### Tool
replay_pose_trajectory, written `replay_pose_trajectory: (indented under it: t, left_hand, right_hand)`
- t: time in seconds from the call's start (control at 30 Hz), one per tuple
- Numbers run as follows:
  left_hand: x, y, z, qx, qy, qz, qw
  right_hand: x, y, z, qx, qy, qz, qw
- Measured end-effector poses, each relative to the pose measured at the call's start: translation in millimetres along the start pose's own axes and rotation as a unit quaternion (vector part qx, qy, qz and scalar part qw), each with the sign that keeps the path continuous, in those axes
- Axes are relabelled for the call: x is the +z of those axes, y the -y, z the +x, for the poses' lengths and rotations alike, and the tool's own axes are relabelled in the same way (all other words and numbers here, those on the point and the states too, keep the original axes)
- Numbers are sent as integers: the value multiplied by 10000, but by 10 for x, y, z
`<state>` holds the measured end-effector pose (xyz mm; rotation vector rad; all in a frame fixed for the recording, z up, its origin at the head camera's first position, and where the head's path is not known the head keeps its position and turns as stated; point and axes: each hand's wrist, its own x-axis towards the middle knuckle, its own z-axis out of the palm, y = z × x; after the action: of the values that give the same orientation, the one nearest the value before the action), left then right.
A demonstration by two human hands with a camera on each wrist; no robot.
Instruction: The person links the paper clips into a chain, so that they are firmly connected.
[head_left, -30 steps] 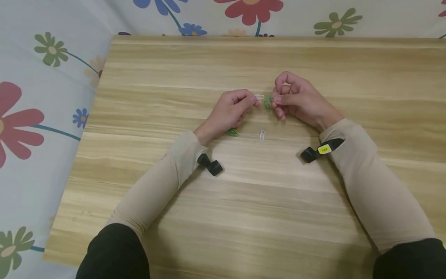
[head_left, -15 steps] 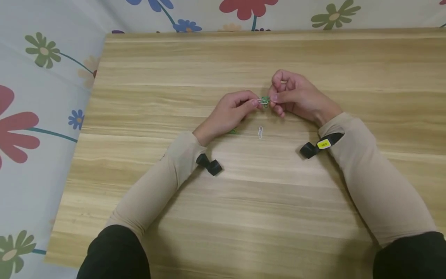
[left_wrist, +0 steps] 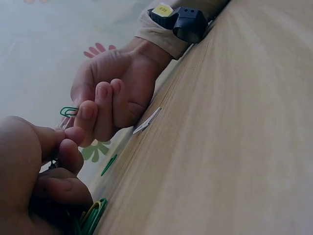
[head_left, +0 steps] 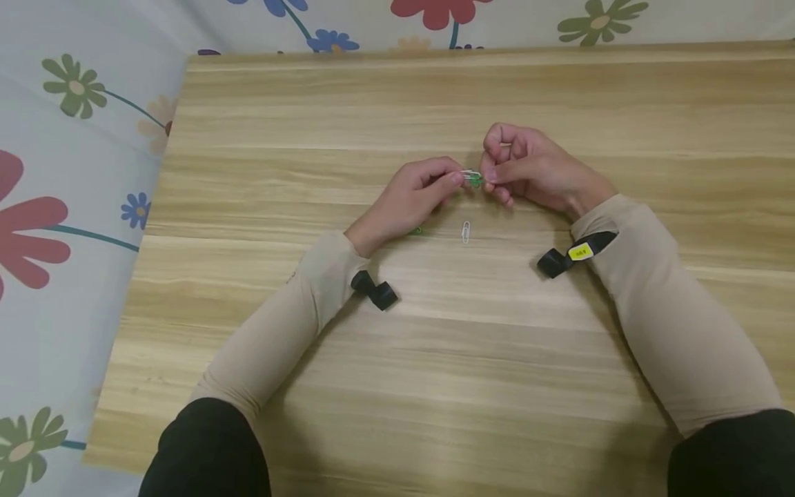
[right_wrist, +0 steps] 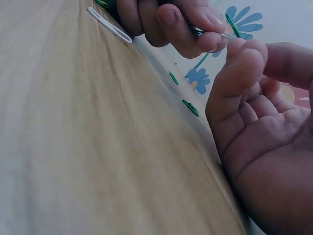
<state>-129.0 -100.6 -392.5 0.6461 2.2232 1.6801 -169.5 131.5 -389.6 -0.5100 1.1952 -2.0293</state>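
Observation:
In the head view my left hand (head_left: 415, 200) pinches a white paper clip (head_left: 467, 172) between thumb and index finger. Facing it, my right hand (head_left: 537, 169) pinches a green paper clip (head_left: 475, 181) at the fingertips. The two clips overlap in the narrow gap between the hands, held above the table. From the left wrist, a loop of green clip (left_wrist: 68, 111) shows beside the right fingers. The right wrist view has the white clip (right_wrist: 228, 35) lying between both hands' fingertips, with the green clip (right_wrist: 233, 25) sticking up there.
A white paper clip (head_left: 466, 232) lies on the wooden table (head_left: 435, 359) between the wrists. Green and yellow clips (left_wrist: 93, 215) lie below the left hand, partly hidden. Further green clips (right_wrist: 190, 107) rest on the table. A flowered cloth (head_left: 74, 207) hangs beyond the edges.
The hands have drawn together, bringing the white clip from beside the green one into overlap with it. The view has shifted slightly; the clip on the table stays put.

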Motion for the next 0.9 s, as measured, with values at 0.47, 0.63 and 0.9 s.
replay_pose_trajectory:
  t: [0.47, 0.63, 0.9]
  left_hand:
    - [-63, -99, -7, -621, 765, -1127, 9887]
    - [-89, -141, -9, -936, 1181, -1574, 9760]
    - [-121, -83, -19, -1354, 1221, -2817, 9420]
  right_hand:
    - [40, 36, 19, -220, -717, 256, 9969]
    - [71, -6, 20, -163, -564, 30, 9983]
    - [164, -51, 30, -138, -490, -212, 9985]
